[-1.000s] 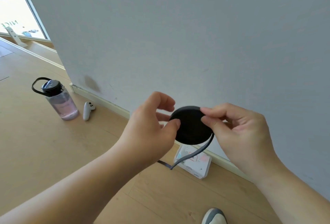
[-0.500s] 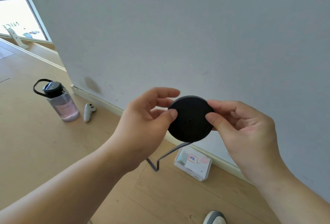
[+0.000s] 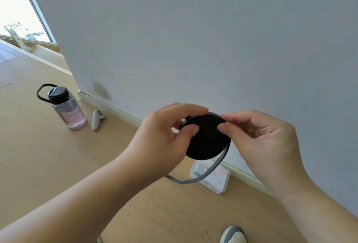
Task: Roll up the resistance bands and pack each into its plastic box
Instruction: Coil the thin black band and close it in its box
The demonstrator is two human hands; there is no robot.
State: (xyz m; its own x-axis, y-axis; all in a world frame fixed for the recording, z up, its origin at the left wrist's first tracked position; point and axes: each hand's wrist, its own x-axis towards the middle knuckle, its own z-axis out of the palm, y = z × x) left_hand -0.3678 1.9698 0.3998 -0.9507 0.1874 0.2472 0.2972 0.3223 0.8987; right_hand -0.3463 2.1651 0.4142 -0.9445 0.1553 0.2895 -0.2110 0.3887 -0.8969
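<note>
While hands (image 3: pixel 162 142) (image 3: pixel 261 140) pinch blk band coil (image 3: pixel 207 140), it's flat, round.

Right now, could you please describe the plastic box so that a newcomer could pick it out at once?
Follow the grey wall down to its pale skirting board. On the wooden floor beside it, just below the black rolled band in view, lies the plastic box. Unlike the pink-tinted bottle and white controller farther left, it is flat, clear and labelled.
</note>
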